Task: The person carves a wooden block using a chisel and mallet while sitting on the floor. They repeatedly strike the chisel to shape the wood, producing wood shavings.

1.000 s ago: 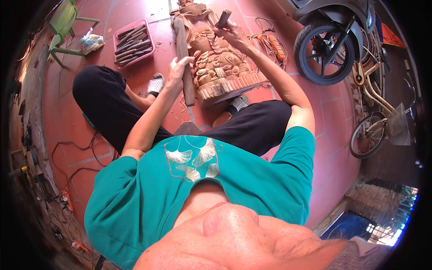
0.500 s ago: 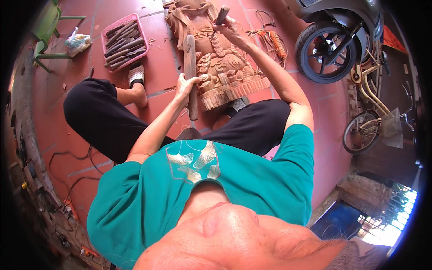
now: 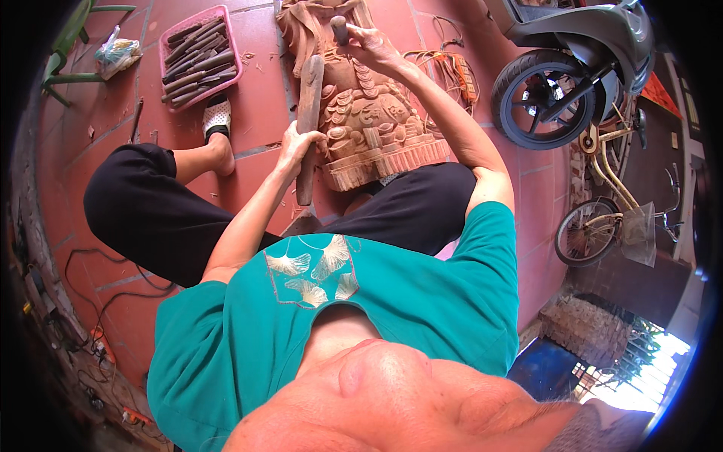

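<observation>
A carved reddish-brown wooden sculpture (image 3: 380, 124) lies on the tiled floor in front of my legs, with rounded coin-like reliefs and a ridged base nearest me. My left hand (image 3: 296, 148) is wrapped round a long, flat wooden mallet (image 3: 309, 90), held along the sculpture's left side. Over the sculpture's far part, my right hand (image 3: 369, 48) grips a carving chisel by its dark wooden handle (image 3: 340, 30). Its handle end points up toward me. Whether the blade touches the wood cannot be seen.
At far left, a pink basket (image 3: 239, 60) holds many wooden-handled tools beside my foot. A plastic bag (image 3: 117, 56) and green chair (image 3: 64, 56) stand beyond it. Orange cables (image 3: 461, 75) lie right of the sculpture, near a motorbike wheel (image 3: 542, 98) and a bicycle (image 3: 595, 230).
My right hand has moved left with the chisel, closer to the mallet's far end. The mallet tilts slightly more to the right at its top. The whole view has shifted a little.
</observation>
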The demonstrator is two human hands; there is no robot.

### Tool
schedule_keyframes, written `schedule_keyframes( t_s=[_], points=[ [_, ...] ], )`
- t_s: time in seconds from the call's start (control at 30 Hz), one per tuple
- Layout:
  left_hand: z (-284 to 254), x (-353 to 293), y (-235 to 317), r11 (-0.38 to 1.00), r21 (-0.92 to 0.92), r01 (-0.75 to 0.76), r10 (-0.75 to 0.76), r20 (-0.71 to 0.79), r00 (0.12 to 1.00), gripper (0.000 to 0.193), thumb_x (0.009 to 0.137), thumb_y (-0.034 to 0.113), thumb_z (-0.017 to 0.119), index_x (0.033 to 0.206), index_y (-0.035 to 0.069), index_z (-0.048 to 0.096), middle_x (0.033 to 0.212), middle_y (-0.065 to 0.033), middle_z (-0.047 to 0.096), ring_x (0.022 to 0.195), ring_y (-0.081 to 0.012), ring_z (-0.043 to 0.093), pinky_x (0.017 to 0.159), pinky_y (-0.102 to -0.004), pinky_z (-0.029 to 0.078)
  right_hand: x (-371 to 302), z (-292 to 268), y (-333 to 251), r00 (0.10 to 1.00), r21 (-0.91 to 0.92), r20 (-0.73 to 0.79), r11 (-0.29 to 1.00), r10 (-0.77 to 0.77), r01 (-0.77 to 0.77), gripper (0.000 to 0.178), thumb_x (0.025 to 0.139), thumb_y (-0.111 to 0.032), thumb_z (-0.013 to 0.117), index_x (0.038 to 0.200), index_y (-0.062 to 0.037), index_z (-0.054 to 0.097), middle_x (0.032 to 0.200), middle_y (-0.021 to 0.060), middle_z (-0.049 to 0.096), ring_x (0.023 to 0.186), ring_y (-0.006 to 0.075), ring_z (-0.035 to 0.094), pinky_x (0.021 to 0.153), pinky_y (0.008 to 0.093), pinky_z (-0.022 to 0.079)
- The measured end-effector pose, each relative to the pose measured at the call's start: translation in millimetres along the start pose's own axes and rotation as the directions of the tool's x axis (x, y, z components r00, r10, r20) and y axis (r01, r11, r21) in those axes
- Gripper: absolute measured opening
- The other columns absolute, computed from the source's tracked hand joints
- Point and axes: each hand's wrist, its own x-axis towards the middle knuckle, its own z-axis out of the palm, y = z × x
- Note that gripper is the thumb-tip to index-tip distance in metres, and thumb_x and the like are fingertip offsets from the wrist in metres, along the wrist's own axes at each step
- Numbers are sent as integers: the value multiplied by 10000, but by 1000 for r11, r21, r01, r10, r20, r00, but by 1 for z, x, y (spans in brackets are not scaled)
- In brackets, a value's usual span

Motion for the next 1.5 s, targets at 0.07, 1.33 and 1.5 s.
schedule_keyframes(
  t_s=[0.07,1.33,1.5],
  points=[
    [3,-2,4,999,45,10,-9,-27,1000,463,725,109,767,1118,3,548,785,-83,663,637,-160,629,596,-318,521,-2,4,8,998,9,-16,998,-54,54,314,910,-239,735,1182,-114,638,885,135,705,824,299,700,760,428,523],
    [14,-35,84,816,254,-519,547,-47,836,371,933,253,769,1169,49,568,803,2,629,625,-68,567,562,-250,489,-13,17,8,982,-222,3,957,-190,186,330,902,-253,762,1174,-101,654,961,173,731,902,351,727,760,446,568],
    [21,-58,107,830,125,-543,557,-139,819,386,923,250,778,1166,38,566,825,-20,661,653,-75,597,583,-262,508,-12,9,-1,988,-226,84,964,-127,143,293,911,-232,750,1159,-110,653,951,157,733,885,348,723,742,446,556]
  ],
)
